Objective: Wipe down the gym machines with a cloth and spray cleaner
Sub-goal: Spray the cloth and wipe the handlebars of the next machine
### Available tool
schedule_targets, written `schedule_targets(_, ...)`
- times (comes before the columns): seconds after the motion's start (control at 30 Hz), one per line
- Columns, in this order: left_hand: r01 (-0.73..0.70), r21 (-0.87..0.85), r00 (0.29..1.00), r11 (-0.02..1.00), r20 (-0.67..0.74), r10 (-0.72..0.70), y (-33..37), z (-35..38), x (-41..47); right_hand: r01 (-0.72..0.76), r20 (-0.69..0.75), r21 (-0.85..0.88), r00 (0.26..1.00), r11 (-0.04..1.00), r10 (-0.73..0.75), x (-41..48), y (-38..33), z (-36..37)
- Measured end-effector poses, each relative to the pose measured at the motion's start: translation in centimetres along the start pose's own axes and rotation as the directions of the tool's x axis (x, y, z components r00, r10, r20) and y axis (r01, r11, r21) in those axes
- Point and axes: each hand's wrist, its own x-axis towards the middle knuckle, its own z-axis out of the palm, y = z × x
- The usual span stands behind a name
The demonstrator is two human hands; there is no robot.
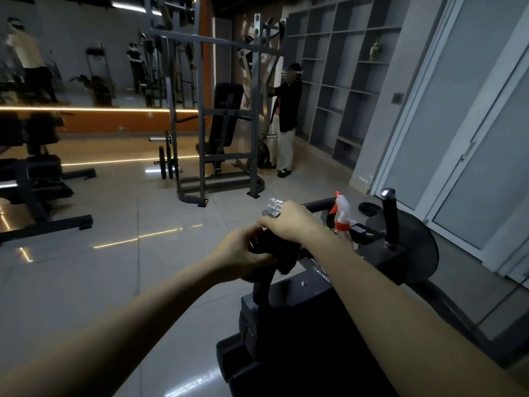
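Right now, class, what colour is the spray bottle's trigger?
Orange-red: the trigger of the spray bottle, best seen in the head view.

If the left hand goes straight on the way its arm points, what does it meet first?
Probably the right hand, just beyond the cloth that the left hand grips; depth is unclear.

On your left the tiled floor (137, 224) lay open, so your left hand (243, 256) had free passage in from that side. Both hands crowded the near handle (262, 290), your left hand gripping the cloth (274, 247) round it and your right hand (289, 222) curled over its top. Just beyond your right wrist the spray bottle (342, 222) stood on the machine (300, 339), blocking a straight reach forward. The far handle (390, 222) rose further right, with a gap between it and the bottle. The grey rack (201, 138) stood well apart.
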Motion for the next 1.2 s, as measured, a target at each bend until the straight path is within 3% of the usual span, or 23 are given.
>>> schedule_targets(0.07, 0.100, -0.192, 0.995, 0.976, 0.028, -0.096, -0.1, 0.2, -0.3, 0.086, -0.084, -0.106, 0.992, 0.991, -0.096, 0.6, 0.4, 0.8)
schedule_targets(0.17, 0.233, -0.405, 0.972, 0.884, 0.094, -0.213, -0.4, 0.0, -0.2, 0.301, -0.058, -0.044, 0.951, 0.953, -0.303, 0.9, 1.8, 0.2)
schedule_targets(0.23, 0.263, -0.455, 0.964, 0.851, 0.094, -0.248, -0.6, 0.2, -0.3, 0.417, -0.158, -0.023, 0.896, 0.908, -0.416, 0.3, 2.4, 0.6)
schedule_targets(0.3, 0.262, -0.424, 0.962, 0.867, 0.043, -0.270, -0.7, 0.5, -0.2, 0.385, -0.334, -0.089, 0.857, 0.919, -0.392, -0.5, 2.3, 1.9)
schedule_targets(0.37, 0.251, -0.371, 0.963, 0.894, 0.004, -0.269, -0.7, 0.8, 0.0, 0.195, -0.427, -0.217, 0.862, 0.957, -0.272, -1.3, 1.1, 2.5)
schedule_targets(0.43, 0.238, -0.348, 0.966, 0.907, -0.017, -0.260, -0.7, 0.9, -0.2, -0.019, -0.346, -0.379, 0.930, 0.925, -0.122, -1.2, -0.5, 2.3)
schedule_targets(0.5, 0.200, -0.329, 0.973, 0.923, -0.040, -0.225, -0.8, 1.2, -0.2, -0.112, -0.216, -0.539, 0.976, 0.835, -0.008, -0.8, -2.2, 1.3)
schedule_targets(0.63, 0.105, -0.063, 0.990, 0.992, -0.084, -0.110, -1.3, 1.0, 0.2, -0.054, -0.034, -0.690, 0.999, 0.722, 0.043, -0.1, -3.5, -0.1)
schedule_targets(0.77, 0.121, -0.068, 0.992, 0.990, -0.010, -0.122, -0.9, 0.1, 0.5, 0.034, -0.102, -0.527, 0.989, 0.849, -0.103, 0.3, -1.0, 0.2)
schedule_targets(0.87, 0.113, -0.012, 0.993, 0.993, 0.012, -0.113, -0.6, -0.3, 0.7, 0.178, -0.064, -0.397, 0.973, 0.900, -0.221, 0.3, 0.6, -0.3)
schedule_targets(0.93, 0.097, 0.010, 0.995, 0.995, 0.016, -0.097, -0.5, -0.5, 0.8, 0.368, -0.073, -0.307, 0.910, 0.878, -0.407, 0.5, 1.9, -0.1)
schedule_targets(1.0, 0.085, 0.021, 0.996, 0.996, 0.025, -0.085, -0.4, -0.7, 0.9, 0.521, -0.212, -0.212, 0.801, 0.826, -0.560, 0.6, 3.2, 1.0)
schedule_targets(1.03, 0.081, 0.027, 0.996, 0.996, 0.026, -0.082, -0.4, -0.6, 0.9, 0.534, -0.293, -0.215, 0.763, 0.818, -0.576, 0.6, 3.6, 1.8)
schedule_targets(1.1, 0.079, 0.035, 0.997, 0.996, 0.020, -0.079, -0.4, -0.5, 0.8, 0.459, -0.390, -0.249, 0.758, 0.853, -0.522, 0.3, 3.4, 2.8)
schedule_targets(1.2, 0.058, 0.036, 0.998, 0.998, -0.001, -0.058, -0.2, -0.2, 0.7, 0.172, -0.280, -0.494, 0.897, 0.852, -0.343, -0.8, 0.9, 2.0)
